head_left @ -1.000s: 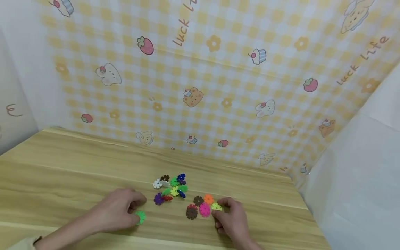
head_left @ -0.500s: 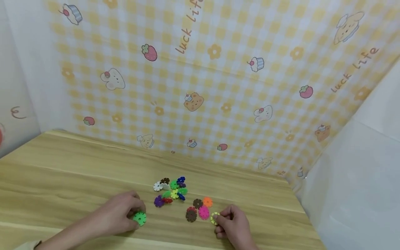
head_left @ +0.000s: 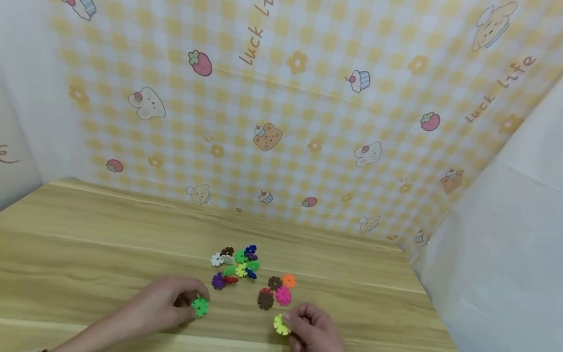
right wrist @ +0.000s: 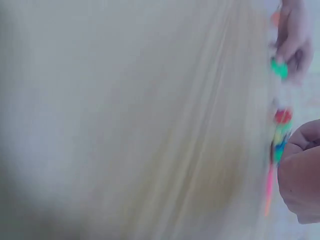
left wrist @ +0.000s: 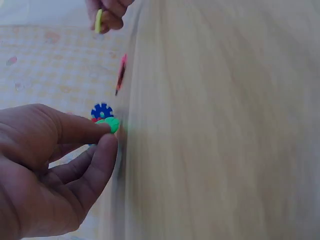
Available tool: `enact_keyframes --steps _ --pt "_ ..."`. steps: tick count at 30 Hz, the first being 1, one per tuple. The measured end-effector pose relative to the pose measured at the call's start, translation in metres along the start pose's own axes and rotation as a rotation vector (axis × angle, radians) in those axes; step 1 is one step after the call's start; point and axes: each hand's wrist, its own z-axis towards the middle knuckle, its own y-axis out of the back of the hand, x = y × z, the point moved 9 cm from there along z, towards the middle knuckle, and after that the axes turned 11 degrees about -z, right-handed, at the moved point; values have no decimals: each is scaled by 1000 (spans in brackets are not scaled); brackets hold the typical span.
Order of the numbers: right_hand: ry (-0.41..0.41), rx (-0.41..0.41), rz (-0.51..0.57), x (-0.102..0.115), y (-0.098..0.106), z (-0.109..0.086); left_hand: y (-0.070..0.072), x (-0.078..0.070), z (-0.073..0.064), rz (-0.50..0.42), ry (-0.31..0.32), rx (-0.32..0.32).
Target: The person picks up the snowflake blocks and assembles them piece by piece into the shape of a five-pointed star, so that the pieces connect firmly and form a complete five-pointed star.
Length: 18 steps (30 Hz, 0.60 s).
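Observation:
My left hand pinches a bright green notched plastic disc between thumb and fingers. The left wrist view shows this green disc nearly edge-on at the fingertips. My right hand holds a yellow notched disc by its edge, a little above the table. In the right wrist view the back of my right hand hides its disc. Beyond the hands lies a cluster of similar discs, among them a white disc and a purple disc; some stand tilted against others.
Between the cluster and my right hand lie loose discs: an orange disc, a pink disc, a brown disc, and another brown disc overlapping a red one. A checked cloth hangs behind the wooden table.
My right hand has lifted the yellow disc away from the loose discs and brought it left and nearer to me. My left hand has turned the green disc more toward the head camera.

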Motion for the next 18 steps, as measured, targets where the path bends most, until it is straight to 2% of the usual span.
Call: enact_keyframes --steps 5,11,18 --pt "-2 26 113 16 -24 -10 -8 -19 1 -73 -26 -19" --pt "2 34 145 34 -41 -15 -20 -47 2 -194 -84 -32" --pt "1 46 155 39 -55 -14 -27 -57 -1 -241 -59 -61"
